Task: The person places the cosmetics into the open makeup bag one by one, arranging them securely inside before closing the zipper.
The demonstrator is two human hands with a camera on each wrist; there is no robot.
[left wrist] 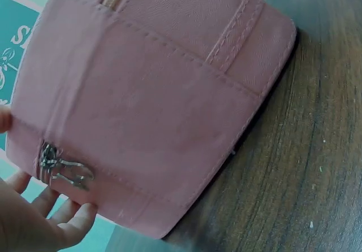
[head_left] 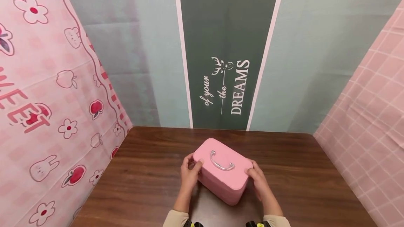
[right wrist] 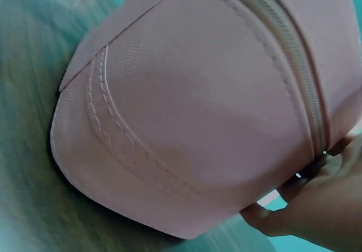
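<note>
A pink vanity case (head_left: 235, 178) stands at a slant on the wooden table, its curved silver handle (head_left: 217, 164) lying on the lid. At its left end, my left hand (head_left: 190, 173) grips the lid's edge, thumb on top and fingers along the side. My right hand (head_left: 259, 179) holds the opposite end, with the thumb on the lid's corner. A metal zipper pull (left wrist: 72, 173) hangs close to the left fingers in the left wrist view. In the right wrist view, a zipper (right wrist: 302, 74) runs round the case's upper edge to the right fingertips.
The dark wooden table (head_left: 148, 171) has a straight back edge. Behind it hangs a green-grey cloth (head_left: 227, 16) with white lettering. Pink patterned cloths flank the table, the left one (head_left: 47, 97) with flowers and apples, the right one (head_left: 372, 122) with a grid.
</note>
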